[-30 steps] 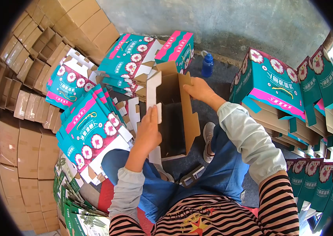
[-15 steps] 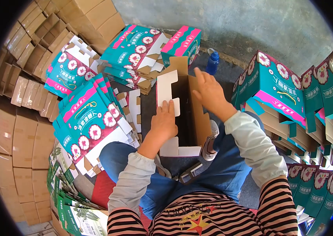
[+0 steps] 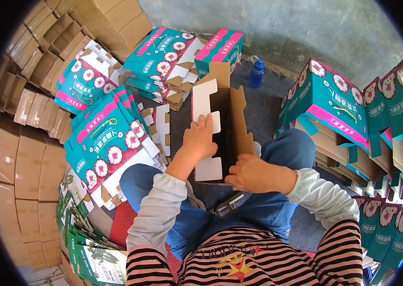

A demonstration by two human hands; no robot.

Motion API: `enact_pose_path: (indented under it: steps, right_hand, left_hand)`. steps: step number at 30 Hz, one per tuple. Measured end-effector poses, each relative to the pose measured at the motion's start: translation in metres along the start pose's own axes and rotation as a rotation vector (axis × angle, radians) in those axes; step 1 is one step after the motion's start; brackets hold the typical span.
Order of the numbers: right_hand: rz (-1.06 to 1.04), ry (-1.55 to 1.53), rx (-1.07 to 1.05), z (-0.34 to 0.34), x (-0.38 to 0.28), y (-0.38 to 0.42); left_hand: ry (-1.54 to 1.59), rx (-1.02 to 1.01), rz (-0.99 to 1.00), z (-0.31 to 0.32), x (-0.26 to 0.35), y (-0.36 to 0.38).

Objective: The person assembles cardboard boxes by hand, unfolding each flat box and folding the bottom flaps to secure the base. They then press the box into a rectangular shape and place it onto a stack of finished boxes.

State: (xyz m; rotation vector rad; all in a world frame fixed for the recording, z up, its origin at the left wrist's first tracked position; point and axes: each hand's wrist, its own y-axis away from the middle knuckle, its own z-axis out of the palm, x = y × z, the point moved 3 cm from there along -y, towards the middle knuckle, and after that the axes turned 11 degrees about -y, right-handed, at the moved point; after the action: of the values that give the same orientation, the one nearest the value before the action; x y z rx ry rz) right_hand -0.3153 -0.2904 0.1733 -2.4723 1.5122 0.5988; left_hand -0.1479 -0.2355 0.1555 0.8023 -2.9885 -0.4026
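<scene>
An open-topped cardboard box [image 3: 243,119] stands upright on the floor between my legs, brown inside, with a white tabbed flap [image 3: 201,97] along its left side. My left hand [image 3: 200,140] lies over that flap, fingers stretched flat on it and thumb toward the opening. At the box's near right corner is my right hand [image 3: 258,174], its fingers curled over the near edge. The fingertips there are partly hidden. A brown end flap [image 3: 219,74] sticks up at the far end.
Flat teal-and-pink cartons [image 3: 106,138] are piled at left, more [image 3: 158,55] behind. A formed carton [image 3: 219,50] and a blue bottle [image 3: 256,74] stand near the wall. Teal boxes [image 3: 337,102] are stacked at right. Brown boxes [image 3: 30,167] line the far left.
My right hand has come down from the box's far right side to its near edge, where the white end flap no longer shows. My left hand stays on the left flap.
</scene>
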Motion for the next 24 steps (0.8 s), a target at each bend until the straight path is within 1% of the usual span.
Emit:
enact_pose_path:
  steps: [1,2,5,6,8,10,11,13,14,15,18,20,22,24]
  right_hand:
    - [-0.011,-0.024,-0.019,0.006,-0.004,0.002]
    - [-0.022,-0.046,-0.039,0.009,-0.006,0.003]
    - [-0.030,-0.023,-0.005,0.003,-0.004,0.001]
    - [0.048,-0.024,0.047,0.001,0.000,0.000]
    - [0.201,-0.027,0.154,0.000,0.008,-0.004]
    - [0.348,0.047,0.226,0.000,0.024,-0.009]
    - [0.424,0.081,0.260,0.002,0.034,-0.011]
    - [0.420,0.115,0.219,0.002,0.048,-0.019]
    - [0.405,0.106,0.189,0.001,0.053,-0.022]
    - [0.389,0.096,0.155,0.000,0.059,-0.026]
    - [0.436,-0.010,0.054,-0.002,0.088,-0.040]
    - [0.471,0.005,0.171,-0.022,0.112,-0.050]
    - [0.496,0.151,0.544,-0.027,0.154,-0.057]
    - [0.709,0.151,0.603,-0.046,0.182,-0.065]
  left_hand:
    - [-0.002,-0.014,0.000,-0.001,0.002,0.000]
    - [-0.044,0.041,0.002,0.006,0.004,-0.003]
    - [-0.077,0.112,0.021,0.012,0.013,0.002]
    - [-0.103,0.157,0.038,0.020,0.012,0.004]
    - [-0.033,0.301,0.064,0.033,0.008,0.010]
    - [0.069,0.474,0.111,0.042,0.000,0.017]
    - [0.133,0.480,0.110,0.048,-0.005,0.020]
    - [0.262,0.494,0.109,0.053,-0.010,0.026]
    - [0.252,0.459,0.084,0.059,-0.007,0.031]
    - [0.212,0.470,0.076,0.057,0.000,0.041]
    - [0.118,0.476,0.041,0.054,0.019,0.062]
    - [0.111,0.490,0.020,0.064,0.023,0.064]
    - [0.100,0.487,0.001,0.070,0.025,0.068]
    - [0.088,0.472,-0.005,0.073,0.030,0.070]
